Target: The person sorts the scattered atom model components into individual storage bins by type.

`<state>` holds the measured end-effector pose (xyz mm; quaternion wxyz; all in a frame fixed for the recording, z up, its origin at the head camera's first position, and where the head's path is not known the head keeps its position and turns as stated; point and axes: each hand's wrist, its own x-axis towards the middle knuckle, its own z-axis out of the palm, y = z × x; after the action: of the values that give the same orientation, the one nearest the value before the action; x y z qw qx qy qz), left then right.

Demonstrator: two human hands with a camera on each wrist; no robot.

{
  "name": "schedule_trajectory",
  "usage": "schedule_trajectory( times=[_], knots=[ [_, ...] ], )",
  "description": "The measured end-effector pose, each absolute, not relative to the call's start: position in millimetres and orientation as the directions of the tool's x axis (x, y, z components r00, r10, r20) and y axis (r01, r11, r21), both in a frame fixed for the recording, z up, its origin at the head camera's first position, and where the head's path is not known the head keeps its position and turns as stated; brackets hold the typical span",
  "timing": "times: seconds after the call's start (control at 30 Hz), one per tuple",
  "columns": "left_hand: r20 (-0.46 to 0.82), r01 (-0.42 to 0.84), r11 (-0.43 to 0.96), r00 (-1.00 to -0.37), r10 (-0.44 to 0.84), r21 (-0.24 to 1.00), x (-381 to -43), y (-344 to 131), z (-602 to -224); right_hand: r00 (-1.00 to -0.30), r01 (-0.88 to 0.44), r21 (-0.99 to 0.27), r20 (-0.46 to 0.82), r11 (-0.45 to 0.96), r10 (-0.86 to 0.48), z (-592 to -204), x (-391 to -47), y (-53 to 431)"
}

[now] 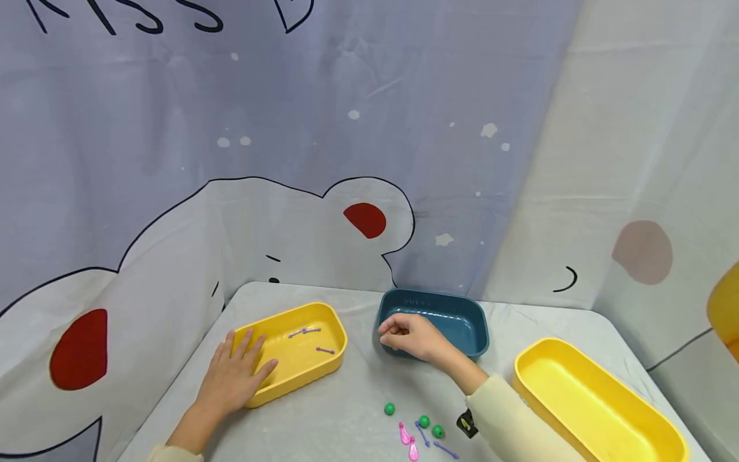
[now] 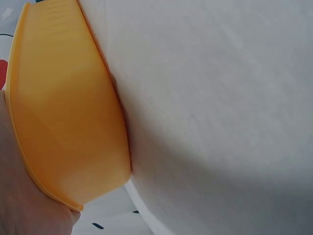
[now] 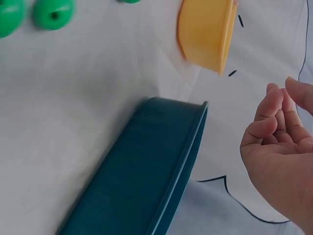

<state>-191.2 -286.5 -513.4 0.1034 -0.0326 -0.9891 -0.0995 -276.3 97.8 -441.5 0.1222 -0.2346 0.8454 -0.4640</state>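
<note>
My left hand (image 1: 233, 377) rests over the near left rim of a yellow tray (image 1: 296, 380), its fingers spread and reaching inside. Several small purple sticks with knobbed ends (image 1: 324, 350) lie in that tray. In the left wrist view, the tray's outer wall (image 2: 68, 107) stands beside the hand's edge. My right hand (image 1: 412, 337) hovers above the left part of a dark blue tray (image 1: 456, 324), fingers loosely curled. Nothing shows between its fingertips in the right wrist view, where the hand (image 3: 279, 142) is apart from the blue tray's rim. The hand hides part of the blue tray's inside.
On the table in front lie several green beads (image 1: 424, 421), pink drop-shaped pieces (image 1: 413, 450) and purple sticks (image 1: 446, 450). Another yellow tray (image 1: 600, 410) stands at the right, near my right sleeve. A small black tag (image 1: 466, 423) is beside that sleeve. Printed cloth hangs behind.
</note>
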Motion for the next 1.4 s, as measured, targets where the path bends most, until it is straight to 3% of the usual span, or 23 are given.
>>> schedule_trajectory(
  times=[0.87,1.17,1.4],
  knots=[
    [0.195,0.107,0.969,-0.979,0.063,0.223,-192.6,-288.0,-514.3,-0.865,-0.260,-0.871,0.017,0.418,-0.502,-456.4,-215.5,178.0],
    [0.178,0.095,0.969,-0.982,0.055,0.226,-192.2,-288.9,-515.8,-0.880,-0.238,-0.853,-0.013,0.465,-0.474,-474.5,-191.1,205.4],
    [0.182,0.097,0.969,-0.982,0.056,0.226,-193.0,-289.7,-515.6,-0.868,-0.191,-0.886,-0.049,0.422,-0.495,-494.4,-176.4,220.7]
  ],
)
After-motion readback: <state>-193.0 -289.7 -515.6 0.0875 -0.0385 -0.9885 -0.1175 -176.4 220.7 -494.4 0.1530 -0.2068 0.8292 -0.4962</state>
